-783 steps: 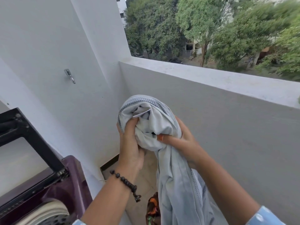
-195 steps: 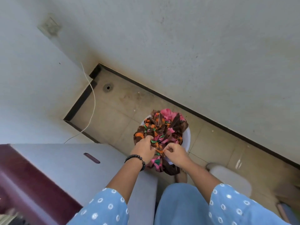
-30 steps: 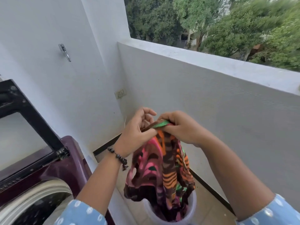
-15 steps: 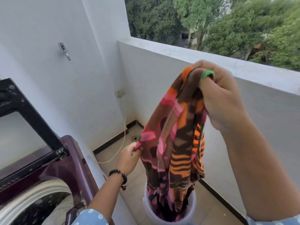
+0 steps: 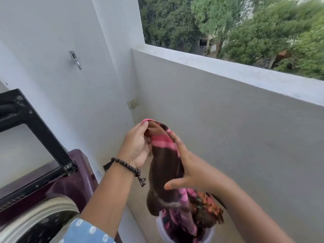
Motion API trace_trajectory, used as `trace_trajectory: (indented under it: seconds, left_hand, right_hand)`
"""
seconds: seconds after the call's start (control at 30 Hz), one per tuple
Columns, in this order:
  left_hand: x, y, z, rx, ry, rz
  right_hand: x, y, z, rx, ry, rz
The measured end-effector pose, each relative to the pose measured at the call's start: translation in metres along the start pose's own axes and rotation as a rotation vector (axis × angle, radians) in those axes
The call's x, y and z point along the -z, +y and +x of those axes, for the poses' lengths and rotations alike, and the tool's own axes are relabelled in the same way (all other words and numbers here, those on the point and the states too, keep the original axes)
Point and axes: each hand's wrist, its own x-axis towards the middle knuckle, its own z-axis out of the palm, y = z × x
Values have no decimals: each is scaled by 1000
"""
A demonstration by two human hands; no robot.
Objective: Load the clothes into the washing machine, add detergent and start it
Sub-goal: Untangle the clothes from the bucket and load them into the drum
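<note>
A brown, pink and orange patterned garment (image 5: 164, 165) hangs in front of me, its lower end trailing into a white bucket (image 5: 164, 233) on the floor. My left hand (image 5: 137, 146), with a bead bracelet at the wrist, pinches its top edge. My right hand (image 5: 185, 165) lies against the cloth from the right, fingers spread along it, thumb underneath. At lower left is the maroon top-load washing machine (image 5: 77, 176), its black-framed lid (image 5: 35, 127) standing open and the steel drum rim (image 5: 43, 209) showing.
A white wall with a metal hook (image 5: 75, 59) and a socket (image 5: 133, 103) rises on the left. A grey balcony parapet (image 5: 228, 109) runs along the right, with trees beyond. The tiled floor between the machine and the parapet is narrow.
My right hand has come down from high up to chest height. My left hand has risen to the garment's top edge. The cloth is now bunched between both hands.
</note>
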Motion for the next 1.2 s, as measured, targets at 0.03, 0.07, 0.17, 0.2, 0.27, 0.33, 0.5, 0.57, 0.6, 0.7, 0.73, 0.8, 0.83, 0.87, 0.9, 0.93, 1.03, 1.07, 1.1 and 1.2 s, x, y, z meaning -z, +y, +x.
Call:
trace_trajectory:
  seconds: [0.03,0.07,0.17,0.2,0.27,0.33,0.5,0.57,0.6,0.7,0.73,0.8,0.83,0.87,0.9,0.93,1.03,1.07,1.1,1.2]
  left_hand:
    - [-1,4,0,26,-18,-68]
    - [0,7,0,43,-33,-128]
    - [0,14,-3,64,-21,-232]
    - [1,14,-4,68,-11,-244]
    - [6,12,-5,74,13,-265]
    - [10,10,-9,38,26,-208]
    - [17,4,-33,13,-198,375]
    - [19,-3,-44,29,-373,566]
    - [20,-8,-49,36,-470,633]
    - [21,-22,-61,-48,-558,732]
    - [23,-28,-62,-123,-483,794]
    - [32,-36,-61,-304,-269,888]
    - [38,-39,-58,-363,-173,887]
    - [44,-39,-55,-391,-101,846]
    - [52,-37,-51,-409,-55,794]
    - [58,-34,-49,-417,-43,741]
    - [66,-18,-48,-482,-115,739]
    - [68,-12,-48,-515,-154,768]
    - [70,-8,-49,-542,-192,799]
    - [77,0,-51,-592,-237,833]
  right_hand:
    - [-4,-5,-1,0,53,0]
    - [-7,-10,-1,-9,107,-48]
    - [-7,-13,4,-41,270,-208]
    - [-5,-10,7,-51,328,-238]
    - [-1,-1,11,-71,436,-232]
    - [4,5,12,-119,456,-17]
    - [23,-9,11,-142,404,861]
    - [28,-23,11,-124,375,1054]
    - [29,-29,11,-119,358,1073]
    - [20,-42,10,-143,311,1113]
    - [17,-46,10,-153,311,1149]
    - [12,-56,8,-130,332,1204]
    - [11,-61,7,-106,346,1210]
    - [11,-65,5,-86,367,1196]
    - [11,-68,4,-77,395,1158]
    - [11,-71,2,-72,423,1082]
    - [9,-69,-3,-27,472,543]
    - [7,-70,-5,6,412,356]
    - [1,-71,-6,32,306,227]
    - [-25,-78,-5,82,102,77]
